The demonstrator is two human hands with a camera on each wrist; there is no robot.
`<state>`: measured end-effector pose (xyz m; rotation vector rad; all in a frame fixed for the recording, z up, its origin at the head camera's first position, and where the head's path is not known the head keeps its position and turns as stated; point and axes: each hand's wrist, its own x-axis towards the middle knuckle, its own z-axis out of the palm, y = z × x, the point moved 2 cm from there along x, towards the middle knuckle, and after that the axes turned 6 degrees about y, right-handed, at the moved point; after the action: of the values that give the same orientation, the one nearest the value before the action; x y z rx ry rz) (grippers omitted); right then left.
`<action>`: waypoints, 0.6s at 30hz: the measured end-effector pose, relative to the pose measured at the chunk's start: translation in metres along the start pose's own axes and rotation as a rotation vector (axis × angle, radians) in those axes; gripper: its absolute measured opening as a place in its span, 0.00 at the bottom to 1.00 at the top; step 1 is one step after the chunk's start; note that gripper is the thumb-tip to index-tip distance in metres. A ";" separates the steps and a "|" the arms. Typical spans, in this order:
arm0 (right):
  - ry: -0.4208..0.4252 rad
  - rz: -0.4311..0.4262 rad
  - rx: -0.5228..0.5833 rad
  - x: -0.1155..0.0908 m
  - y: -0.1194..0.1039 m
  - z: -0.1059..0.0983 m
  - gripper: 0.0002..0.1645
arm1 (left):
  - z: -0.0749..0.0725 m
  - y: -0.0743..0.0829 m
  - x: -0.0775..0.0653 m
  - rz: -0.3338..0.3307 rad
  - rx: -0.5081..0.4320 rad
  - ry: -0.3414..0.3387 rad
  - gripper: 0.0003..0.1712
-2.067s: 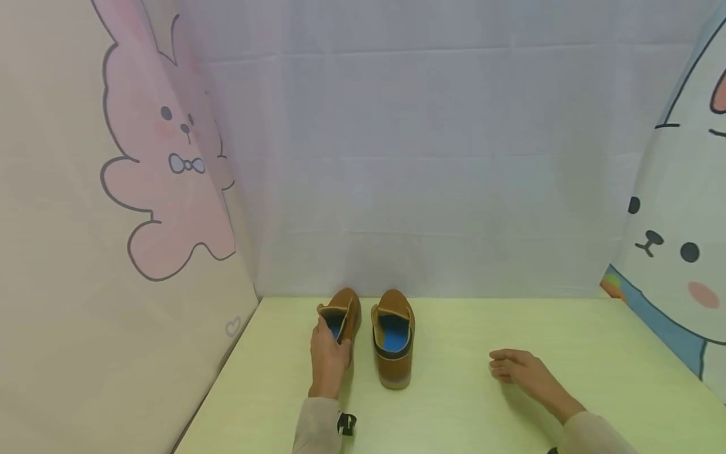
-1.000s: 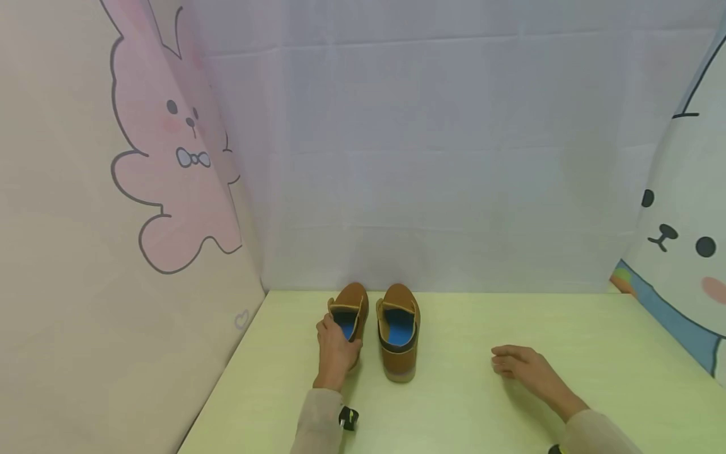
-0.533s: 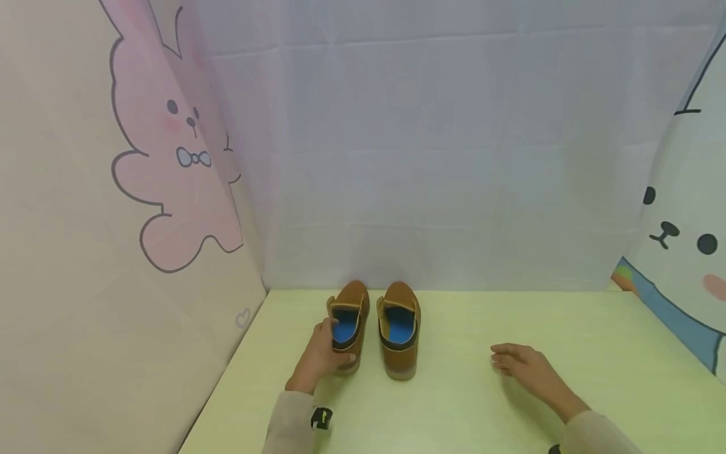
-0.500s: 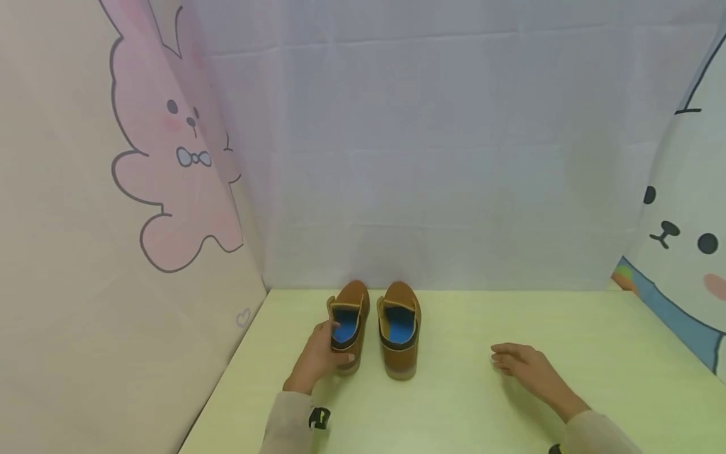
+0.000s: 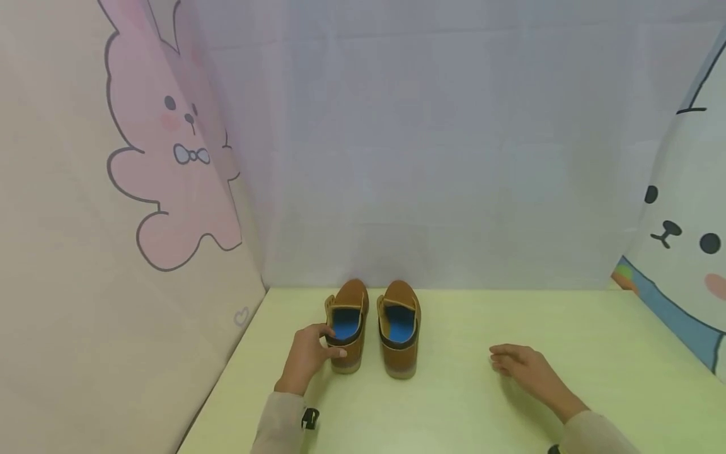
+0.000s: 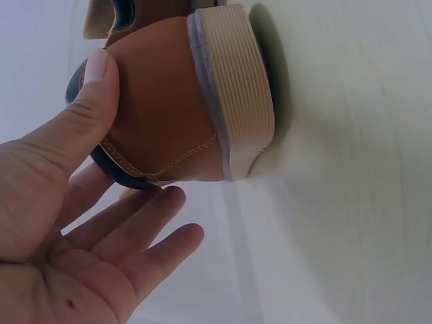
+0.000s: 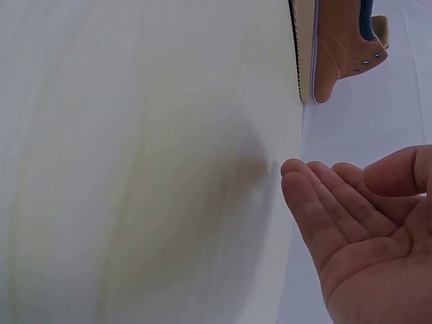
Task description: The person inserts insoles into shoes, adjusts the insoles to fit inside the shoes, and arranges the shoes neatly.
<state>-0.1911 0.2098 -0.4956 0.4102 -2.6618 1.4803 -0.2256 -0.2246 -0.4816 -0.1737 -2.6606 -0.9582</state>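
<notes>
Two brown shoes with blue insoles stand side by side, toes toward the back wall. At the left shoe [image 5: 350, 359], my left hand [image 5: 309, 350] pinches the heel collar, thumb on the outside of the heel. Seen from the left wrist, the thumb lies across the collar of the left shoe [image 6: 162, 101]; the index fingertip is hidden behind the collar, and the other fingers of the left hand [image 6: 74, 223] spread loosely below. The right shoe [image 5: 399, 359] is untouched. Off to the right, my right hand [image 5: 527, 369] hovers with relaxed fingers, holding nothing.
The pale yellow table [image 5: 454, 403] meets a white cloth backdrop [image 5: 454, 157] just behind the shoe toes. On the left hangs a cloth printed with a pink rabbit [image 5: 176, 170]; another cloth, printed with a white animal [image 5: 692, 208], hangs on the right.
My left hand has drawn back from the left shoe's opening toward its heel and left side. The left shoe has turned slightly and sits straighter beside the other. The right hand stays put.
</notes>
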 end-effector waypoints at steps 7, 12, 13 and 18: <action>0.015 0.023 -0.005 -0.002 -0.001 -0.003 0.21 | 0.000 0.004 0.002 0.007 0.018 0.001 0.25; 0.003 0.022 0.004 -0.003 -0.001 -0.003 0.21 | 0.000 0.004 0.000 0.063 0.015 -0.055 0.31; -0.001 0.021 0.006 -0.004 -0.001 -0.003 0.22 | -0.001 0.003 -0.001 0.067 0.012 -0.072 0.34; -0.007 -0.004 -0.025 -0.007 -0.005 -0.003 0.21 | -0.006 0.002 -0.006 0.068 0.008 -0.153 0.45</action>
<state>-0.1836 0.2112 -0.4910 0.4197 -2.6803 1.4459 -0.2182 -0.2265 -0.4781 -0.3462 -2.7762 -0.9480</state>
